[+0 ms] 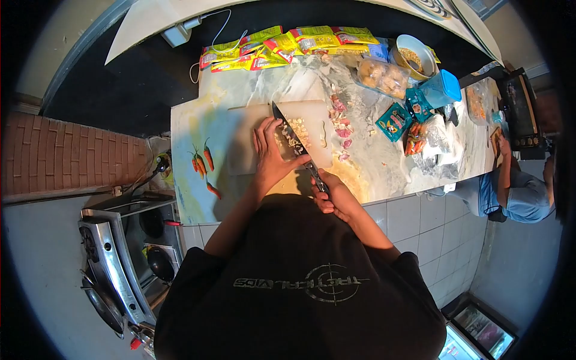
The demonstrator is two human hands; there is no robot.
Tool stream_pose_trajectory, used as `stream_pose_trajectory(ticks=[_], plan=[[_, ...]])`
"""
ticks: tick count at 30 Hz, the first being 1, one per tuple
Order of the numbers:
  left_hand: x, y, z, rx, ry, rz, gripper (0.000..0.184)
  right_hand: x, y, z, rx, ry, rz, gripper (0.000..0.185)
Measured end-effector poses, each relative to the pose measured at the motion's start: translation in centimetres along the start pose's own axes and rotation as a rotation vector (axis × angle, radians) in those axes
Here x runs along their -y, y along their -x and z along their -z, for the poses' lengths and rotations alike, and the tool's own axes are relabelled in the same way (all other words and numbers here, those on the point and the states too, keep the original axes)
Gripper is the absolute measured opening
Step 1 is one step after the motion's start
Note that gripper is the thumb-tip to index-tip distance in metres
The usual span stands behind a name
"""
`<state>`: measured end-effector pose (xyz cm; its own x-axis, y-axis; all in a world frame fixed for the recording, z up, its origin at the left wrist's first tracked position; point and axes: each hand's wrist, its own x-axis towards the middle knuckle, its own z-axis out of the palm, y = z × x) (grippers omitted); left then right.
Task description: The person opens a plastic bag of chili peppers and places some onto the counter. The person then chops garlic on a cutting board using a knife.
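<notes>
We find the knife (284, 127) above the cutting board (312, 110), its blade slanting beside small pale pieces (300, 129). Our right hand (337, 195) is wrapped around the handle. Our left hand (271, 162) is at the blade, its thumb spread away from the fingers; whether it pinches the blade, we cannot tell. We judge the chopping of these pieces to be well advanced, as most look small, though whether it is complete is not clear to us. Beside the board lie reddish peels (343, 132), so some peeling seems done. On the table (372, 174), at the other side, the red peppers (201, 161) are whole, not yet cut.
</notes>
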<state>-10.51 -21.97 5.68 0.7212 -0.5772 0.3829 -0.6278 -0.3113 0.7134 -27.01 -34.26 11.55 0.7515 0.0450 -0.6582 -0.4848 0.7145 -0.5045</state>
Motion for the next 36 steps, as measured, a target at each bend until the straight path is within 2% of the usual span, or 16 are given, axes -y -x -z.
stream_pose_trajectory(ticks=[11,23,34,36], plan=[[2.0,-1.3,-1.3,0.002,-0.115,-0.062,0.102,0.0,0.8,0.6,-0.029,0.022,-0.001,0.034],[4.8,-3.5,-1.8,-0.071,-0.164,-0.089,0.089,0.5,1.9,0.7,-0.075,0.049,-0.029,0.032],[7.7,-4.7,-1.7,-0.149,-0.249,-0.121,0.068,0.6,2.6,1.4,-0.093,0.074,-0.032,0.032],[7.7,-4.5,-2.1,-0.153,-0.157,-0.087,0.067,0.6,2.6,1.5,-0.091,0.077,-0.033,0.032]])
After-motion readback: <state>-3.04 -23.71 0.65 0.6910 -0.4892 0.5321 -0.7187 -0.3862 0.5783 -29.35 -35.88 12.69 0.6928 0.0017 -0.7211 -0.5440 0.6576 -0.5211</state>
